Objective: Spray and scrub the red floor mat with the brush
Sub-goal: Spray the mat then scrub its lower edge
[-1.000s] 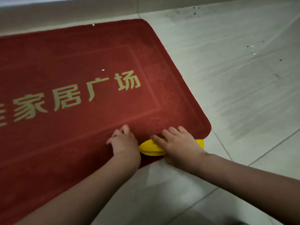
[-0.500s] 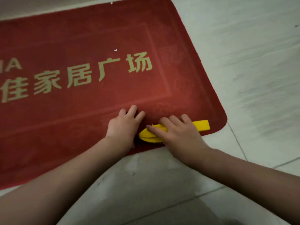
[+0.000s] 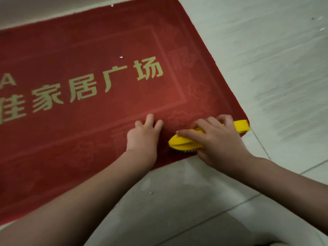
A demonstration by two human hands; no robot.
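Observation:
The red floor mat [image 3: 99, 55] with pale gold characters lies on the tiled floor and fills the left and middle of the view. A yellow scrubbing brush [image 3: 182, 142] sits bristles down on the mat's near right corner, its handle reaching to the mat's right edge. My right hand [image 3: 218, 141] grips the brush from above, fingers curled over its back. My left hand [image 3: 143, 137] presses flat on the mat just left of the brush, fingers spread. No spray bottle is in view.
Pale grey floor tiles [image 3: 276, 71] with faint streaks surround the mat on the right and in front. A light wall base [image 3: 44, 13] runs along the mat's far edge. Small white specks [image 3: 121, 57] lie on the mat.
The brush and my right hand have slid right along the mat's near edge toward the corner. My left hand's fingers have straightened onto the mat. The view has shifted.

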